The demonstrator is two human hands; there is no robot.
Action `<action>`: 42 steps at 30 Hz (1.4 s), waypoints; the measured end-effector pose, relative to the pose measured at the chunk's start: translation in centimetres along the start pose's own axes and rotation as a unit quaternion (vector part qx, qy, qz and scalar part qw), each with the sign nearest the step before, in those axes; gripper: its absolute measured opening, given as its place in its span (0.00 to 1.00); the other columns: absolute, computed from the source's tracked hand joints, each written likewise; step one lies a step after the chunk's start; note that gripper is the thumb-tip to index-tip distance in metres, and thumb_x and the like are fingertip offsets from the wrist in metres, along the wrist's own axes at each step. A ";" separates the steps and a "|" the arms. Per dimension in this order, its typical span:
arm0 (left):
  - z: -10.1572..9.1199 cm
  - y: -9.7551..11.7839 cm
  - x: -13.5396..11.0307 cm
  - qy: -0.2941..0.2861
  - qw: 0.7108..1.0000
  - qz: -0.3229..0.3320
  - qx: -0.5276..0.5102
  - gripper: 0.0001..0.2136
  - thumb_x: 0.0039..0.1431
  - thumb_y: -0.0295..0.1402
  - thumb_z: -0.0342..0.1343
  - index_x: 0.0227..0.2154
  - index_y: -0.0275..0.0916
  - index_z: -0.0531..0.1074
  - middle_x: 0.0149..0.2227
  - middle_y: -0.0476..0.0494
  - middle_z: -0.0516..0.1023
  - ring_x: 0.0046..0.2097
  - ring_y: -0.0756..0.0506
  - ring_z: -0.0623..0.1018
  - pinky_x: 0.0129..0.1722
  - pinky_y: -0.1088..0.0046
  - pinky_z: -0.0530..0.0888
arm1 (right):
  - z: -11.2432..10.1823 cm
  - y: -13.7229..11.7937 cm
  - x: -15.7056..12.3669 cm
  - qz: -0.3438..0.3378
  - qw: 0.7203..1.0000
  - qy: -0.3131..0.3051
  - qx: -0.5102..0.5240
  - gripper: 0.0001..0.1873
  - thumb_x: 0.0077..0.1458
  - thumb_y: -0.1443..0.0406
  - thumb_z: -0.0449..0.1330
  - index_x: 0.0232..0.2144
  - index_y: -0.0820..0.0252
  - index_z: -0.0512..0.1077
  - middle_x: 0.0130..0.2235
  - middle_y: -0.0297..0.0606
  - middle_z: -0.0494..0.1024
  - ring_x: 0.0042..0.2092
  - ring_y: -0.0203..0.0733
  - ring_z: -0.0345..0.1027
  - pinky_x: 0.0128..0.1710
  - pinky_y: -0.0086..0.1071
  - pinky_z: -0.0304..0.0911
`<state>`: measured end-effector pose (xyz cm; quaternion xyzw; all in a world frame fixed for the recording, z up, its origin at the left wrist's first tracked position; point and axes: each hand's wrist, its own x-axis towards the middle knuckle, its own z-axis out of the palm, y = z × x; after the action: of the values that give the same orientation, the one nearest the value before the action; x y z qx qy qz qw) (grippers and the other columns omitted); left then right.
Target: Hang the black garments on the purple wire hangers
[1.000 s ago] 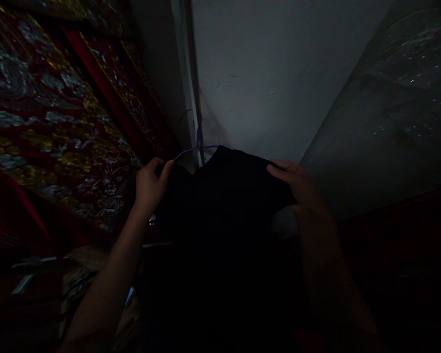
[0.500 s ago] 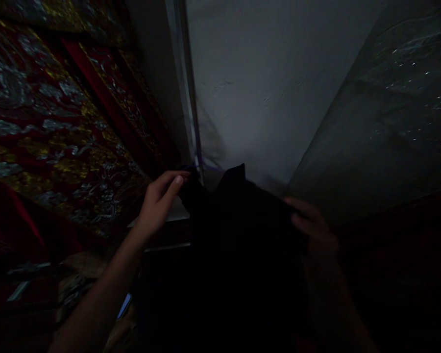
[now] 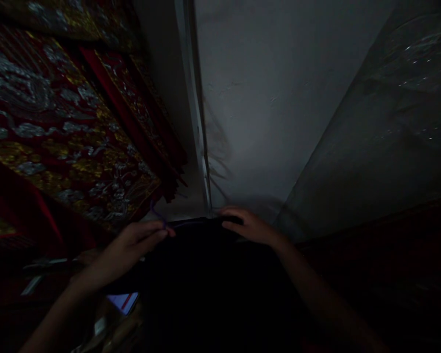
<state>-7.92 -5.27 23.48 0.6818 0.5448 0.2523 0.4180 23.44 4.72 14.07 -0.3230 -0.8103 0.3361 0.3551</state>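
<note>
1. At your far left hung a red cloth, thick with gold and silver patterning; in view, its lower right corner came down just above your left hand.
2. Low on that side, beneath your left forearm, a phone showed a lit screen. Its upper edge met the dark edge of the garment, and the clutter around it was too dim to name.
3. Your left hand had its thumb and fingers pinched together on the purple hanger, near the base of the hook. The hook stuck up above your fingers, and a thin purple length ran rightward along the garment's top edge.
4. The black garment was in front of you, between your hands and spreading down out of view, so dark that its folds could not be told.
5. Behind its top edge rose a narrow pole, slightly tilted, well clear of the red cloth's upper part.
6. Your right hand was at the garment's upper edge, thumb and fingers a narrow gap apart with darkness between; you could not tell whether they gripped the fabric.
7. Beyond that hand stood a pale wall, faintly shadowed, and at far right a grey sheet with small glints.
</note>
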 end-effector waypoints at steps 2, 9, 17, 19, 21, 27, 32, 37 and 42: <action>-1.1 -0.4 0.7 0.080 0.995 0.041 0.044 0.14 0.60 0.47 0.57 0.34 0.41 0.78 0.31 0.47 0.79 0.32 0.47 0.75 0.31 0.75 0.70 | 0.1 0.3 0.4 0.035 0.996 -0.052 0.062 0.20 0.62 0.49 0.56 0.40 0.57 0.77 0.41 0.40 0.80 0.45 0.46 0.73 0.48 0.41 0.68; -2.0 -1.4 4.9 0.323 0.931 0.144 0.094 0.12 0.59 0.44 0.59 0.36 0.40 0.76 0.35 0.46 0.81 0.37 0.45 0.80 0.38 0.71 0.74 | -4.3 -2.1 4.2 0.144 0.950 0.069 0.267 0.24 0.45 0.45 0.69 0.27 0.61 0.76 0.24 0.31 0.75 0.24 0.33 0.65 0.24 0.26 0.58; -3.8 1.5 11.0 0.446 0.838 0.258 0.177 0.10 0.62 0.39 0.57 0.40 0.39 0.77 0.40 0.44 0.80 0.42 0.44 0.78 0.46 0.67 0.73 | -9.4 -3.2 7.4 0.143 0.908 0.167 0.357 0.15 0.46 0.57 0.71 0.29 0.63 0.77 0.27 0.38 0.81 0.28 0.41 0.75 0.33 0.35 0.71; -2.8 1.8 11.2 0.480 0.802 0.300 0.190 0.10 0.62 0.37 0.57 0.43 0.40 0.75 0.44 0.42 0.78 0.48 0.42 0.76 0.51 0.64 0.71 | -9.9 -2.8 6.8 0.152 0.887 0.237 0.365 0.13 0.47 0.57 0.71 0.28 0.61 0.76 0.26 0.37 0.81 0.32 0.45 0.77 0.39 0.39 0.72; -0.8 1.3 10.5 0.499 0.766 0.348 0.207 0.09 0.61 0.34 0.59 0.43 0.41 0.76 0.45 0.42 0.77 0.50 0.41 0.74 0.53 0.61 0.69 | -9.9 -2.2 5.5 0.170 0.862 0.295 0.375 0.13 0.44 0.57 0.71 0.27 0.58 0.76 0.27 0.37 0.81 0.37 0.50 0.79 0.43 0.44 0.73; 5.6 -3.7 7.9 0.271 0.820 0.407 0.299 0.16 0.61 0.28 0.57 0.51 0.46 0.75 0.35 0.44 0.77 0.37 0.44 0.74 0.38 0.64 0.68 | -7.4 -1.7 2.1 0.175 0.838 0.365 0.366 0.12 0.43 0.56 0.71 0.27 0.54 0.76 0.29 0.37 0.82 0.41 0.53 0.79 0.43 0.48 0.74; 6.4 -5.9 7.5 0.245 0.855 0.345 0.299 0.16 0.64 0.29 0.54 0.54 0.44 0.73 0.35 0.42 0.77 0.36 0.44 0.74 0.37 0.65 0.69 | -6.6 -2.9 4.4 0.129 0.845 0.391 0.341 0.14 0.44 0.54 0.71 0.27 0.56 0.75 0.31 0.37 0.82 0.45 0.52 0.78 0.46 0.46 0.73; 6.4 -6.5 7.9 0.405 0.838 0.297 0.215 0.12 0.61 0.30 0.58 0.48 0.43 0.72 0.37 0.43 0.73 0.38 0.44 0.73 0.39 0.66 0.71 | -6.7 -2.8 5.5 0.110 0.832 0.418 0.347 0.14 0.44 0.54 0.70 0.30 0.57 0.76 0.34 0.38 0.82 0.47 0.51 0.76 0.48 0.45 0.72; 8.0 -7.9 9.9 0.525 0.807 0.242 0.118 0.11 0.59 0.33 0.59 0.41 0.41 0.65 0.39 0.45 0.67 0.42 0.44 0.71 0.43 0.64 0.71 | -5.4 -1.9 5.4 0.111 0.821 0.442 0.344 0.15 0.43 0.56 0.69 0.32 0.57 0.76 0.38 0.38 0.82 0.49 0.49 0.75 0.51 0.43 0.70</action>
<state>-3.00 2.26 11.56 0.5989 0.5241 0.5987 -0.0905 24.24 9.47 20.32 -0.3814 -0.3571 0.4507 0.7238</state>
